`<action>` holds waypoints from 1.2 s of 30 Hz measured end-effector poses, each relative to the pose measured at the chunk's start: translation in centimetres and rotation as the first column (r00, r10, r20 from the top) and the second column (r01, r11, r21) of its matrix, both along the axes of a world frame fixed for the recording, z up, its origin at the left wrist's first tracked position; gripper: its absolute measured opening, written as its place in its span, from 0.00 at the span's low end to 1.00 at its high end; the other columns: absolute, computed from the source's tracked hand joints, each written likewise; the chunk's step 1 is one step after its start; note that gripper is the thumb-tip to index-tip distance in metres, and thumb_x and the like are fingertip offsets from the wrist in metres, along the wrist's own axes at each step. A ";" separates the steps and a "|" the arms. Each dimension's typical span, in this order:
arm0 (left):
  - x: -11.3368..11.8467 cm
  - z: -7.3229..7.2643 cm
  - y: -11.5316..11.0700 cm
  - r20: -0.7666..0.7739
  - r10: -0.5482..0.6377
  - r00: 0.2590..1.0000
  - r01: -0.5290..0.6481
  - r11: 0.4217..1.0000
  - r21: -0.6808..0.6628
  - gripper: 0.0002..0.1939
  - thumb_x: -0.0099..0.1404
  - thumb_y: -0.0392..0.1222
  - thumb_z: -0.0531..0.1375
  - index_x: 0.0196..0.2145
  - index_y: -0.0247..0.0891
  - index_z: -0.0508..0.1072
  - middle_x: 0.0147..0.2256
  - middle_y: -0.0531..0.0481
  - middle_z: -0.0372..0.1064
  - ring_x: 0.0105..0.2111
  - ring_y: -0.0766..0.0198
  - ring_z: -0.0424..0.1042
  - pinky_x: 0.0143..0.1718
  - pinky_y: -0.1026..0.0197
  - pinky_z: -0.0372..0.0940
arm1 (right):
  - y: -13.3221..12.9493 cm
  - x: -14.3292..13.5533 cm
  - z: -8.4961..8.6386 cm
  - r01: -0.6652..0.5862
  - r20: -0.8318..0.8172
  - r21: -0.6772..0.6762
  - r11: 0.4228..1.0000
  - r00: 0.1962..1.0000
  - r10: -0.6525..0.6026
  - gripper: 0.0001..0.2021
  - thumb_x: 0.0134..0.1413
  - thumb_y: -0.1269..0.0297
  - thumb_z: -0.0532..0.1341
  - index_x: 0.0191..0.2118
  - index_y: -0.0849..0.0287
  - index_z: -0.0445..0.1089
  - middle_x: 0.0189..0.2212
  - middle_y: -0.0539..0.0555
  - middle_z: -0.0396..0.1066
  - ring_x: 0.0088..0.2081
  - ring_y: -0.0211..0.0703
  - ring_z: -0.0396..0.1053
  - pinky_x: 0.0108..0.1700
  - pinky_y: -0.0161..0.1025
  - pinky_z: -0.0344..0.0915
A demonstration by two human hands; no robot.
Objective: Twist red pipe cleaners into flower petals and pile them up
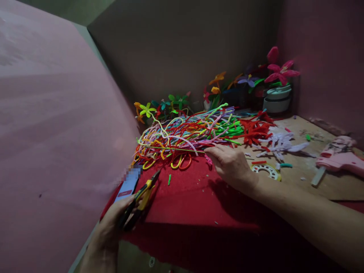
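Note:
My left hand is wrapped round the black and yellow handles of pliers, whose dark jaws point up and right over the red cloth. Between the fingertips of my right hand is the end of a thin green stem, which stretches left across the front of a large pile of colourful pipe cleaners. Scissors with yellow and red handles lie partly under the pile. A short green piece rests on the cloth beside the pliers' tip.
A phone lies at the left edge, beside the wall. On the right board are a pink glue gun, a tape roll and red and white fuzzy pieces. Pipe-cleaner flowers stand behind.

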State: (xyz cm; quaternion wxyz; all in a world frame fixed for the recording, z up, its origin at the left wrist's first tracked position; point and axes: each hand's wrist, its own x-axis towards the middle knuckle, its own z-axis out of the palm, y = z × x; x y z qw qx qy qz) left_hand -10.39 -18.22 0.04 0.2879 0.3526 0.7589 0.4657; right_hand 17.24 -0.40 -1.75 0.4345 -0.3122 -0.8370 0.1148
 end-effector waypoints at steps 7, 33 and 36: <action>7.2 -0.4 -0.8 0.671 -0.318 0.670 0.118 0.938 0.326 0.24 0.44 0.45 0.59 0.40 0.34 0.73 0.37 0.40 0.71 0.35 0.53 0.70 0.37 0.53 0.67 | -1.5 -0.6 2.0 -0.428 -0.475 -0.685 0.589 0.876 0.085 0.09 0.49 0.60 0.58 0.25 0.61 0.67 0.16 0.47 0.58 0.17 0.31 0.52 0.20 0.32 0.49; 13.4 4.6 7.8 0.165 -0.514 0.842 0.497 0.857 0.134 0.19 0.49 0.30 0.56 0.40 0.40 0.69 0.40 0.51 0.67 0.40 0.63 0.67 0.40 0.63 0.64 | -1.8 -1.3 1.9 -0.557 -0.485 -0.648 0.520 0.828 0.283 0.06 0.40 0.72 0.56 0.30 0.61 0.65 0.26 0.50 0.66 0.29 0.37 0.62 0.30 0.33 0.59; 13.6 3.4 7.5 0.423 -0.508 0.750 0.464 0.860 0.210 0.21 0.54 0.35 0.57 0.47 0.41 0.66 0.44 0.46 0.66 0.42 0.57 0.68 0.36 0.58 0.67 | -1.9 -1.1 2.4 -0.618 -0.571 -0.619 0.484 0.778 0.263 0.09 0.41 0.72 0.55 0.33 0.60 0.64 0.31 0.52 0.68 0.32 0.39 0.65 0.34 0.34 0.62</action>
